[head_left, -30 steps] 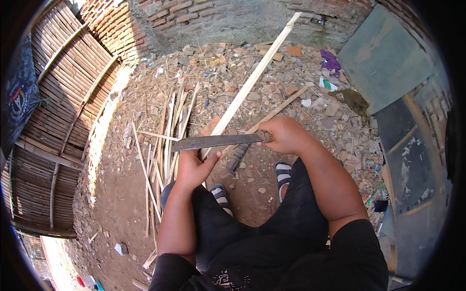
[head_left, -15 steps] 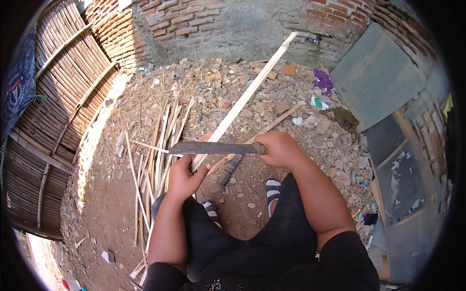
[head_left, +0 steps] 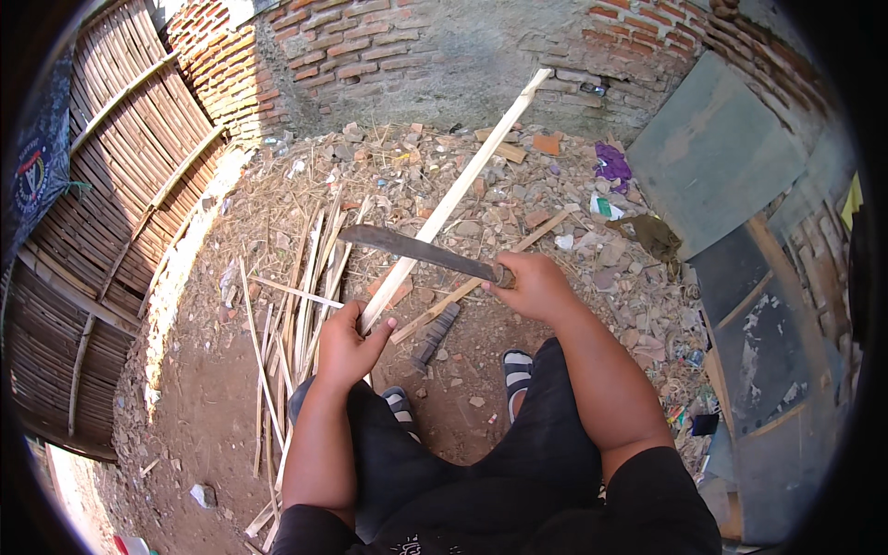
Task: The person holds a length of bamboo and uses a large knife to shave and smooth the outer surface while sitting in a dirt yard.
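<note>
My left hand (head_left: 351,344) is closed round the near end of a long pale wooden strip (head_left: 462,182), which slants up and away to the right. In my right hand (head_left: 535,287) is the handle of a machete (head_left: 421,252). Its dark, broad blade points left and crosses the strip a little beyond my left hand, with the tip raised away from me. Whether the edge touches the wood I cannot tell. A dark, ridged block (head_left: 436,337) lies on the ground between my feet, next to another wooden strip (head_left: 481,277).
Several thin wooden strips (head_left: 301,277) lie heaped on my left. Rubble and litter (head_left: 592,268) cover the ground ahead, up to a brick wall (head_left: 370,42). A woven bamboo panel (head_left: 139,120) stands at left; grey-green boards (head_left: 721,153) lean at right.
The machete has moved farther up the strip, away from my left hand, and its tip has swung away from me. My left hand keeps its hold on the strip.
</note>
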Available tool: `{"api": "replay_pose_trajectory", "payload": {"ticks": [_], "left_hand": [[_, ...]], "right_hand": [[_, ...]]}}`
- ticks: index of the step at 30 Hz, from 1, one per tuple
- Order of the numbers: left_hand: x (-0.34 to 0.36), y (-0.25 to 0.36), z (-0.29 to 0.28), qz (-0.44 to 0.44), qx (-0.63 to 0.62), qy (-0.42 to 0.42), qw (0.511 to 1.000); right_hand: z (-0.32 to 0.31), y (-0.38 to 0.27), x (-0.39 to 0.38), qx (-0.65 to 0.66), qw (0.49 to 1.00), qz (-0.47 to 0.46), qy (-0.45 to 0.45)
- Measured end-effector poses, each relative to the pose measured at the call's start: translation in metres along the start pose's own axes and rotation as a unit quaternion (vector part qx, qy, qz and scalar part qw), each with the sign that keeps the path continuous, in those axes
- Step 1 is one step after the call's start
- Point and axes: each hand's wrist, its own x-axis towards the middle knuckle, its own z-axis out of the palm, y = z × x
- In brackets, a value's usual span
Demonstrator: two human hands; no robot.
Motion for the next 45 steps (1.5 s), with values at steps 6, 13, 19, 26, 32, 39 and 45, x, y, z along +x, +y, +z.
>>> {"api": "replay_pose_trajectory", "payload": {"ticks": [6,13,19,26,32,39,45], "left_hand": [[-0.003,0.007,-0.007,-0.008,0.018,-0.002,1.000],[-0.001,0.004,-0.002,-0.003,0.026,0.001,1.000],[-0.001,0.003,-0.005,-0.017,0.034,-0.019,0.999],[-0.002,0.002,-0.005,-0.019,0.009,-0.023,1.000],[-0.001,-0.001,-0.002,0.005,0.011,-0.002,1.000],[-0.002,0.001,-0.008,-0.006,0.044,-0.008,0.999],[0.001,0.001,-0.009,0.009,0.073,-0.003,0.997]], "right_hand": [[-0.008,0.001,0.006,0.005,0.999,0.034,-0.001],[-0.016,0.012,0.006,0.076,0.984,0.144,0.067],[-0.001,0.006,0.000,-0.014,0.998,-0.034,-0.060],[-0.015,0.021,0.008,0.044,0.988,0.112,0.095],[-0.013,0.014,0.001,0.025,0.991,0.089,0.101],[-0.001,0.001,-0.001,-0.047,0.998,-0.031,0.000],[-0.010,0.034,0.008,0.051,0.978,0.146,0.138]]}}
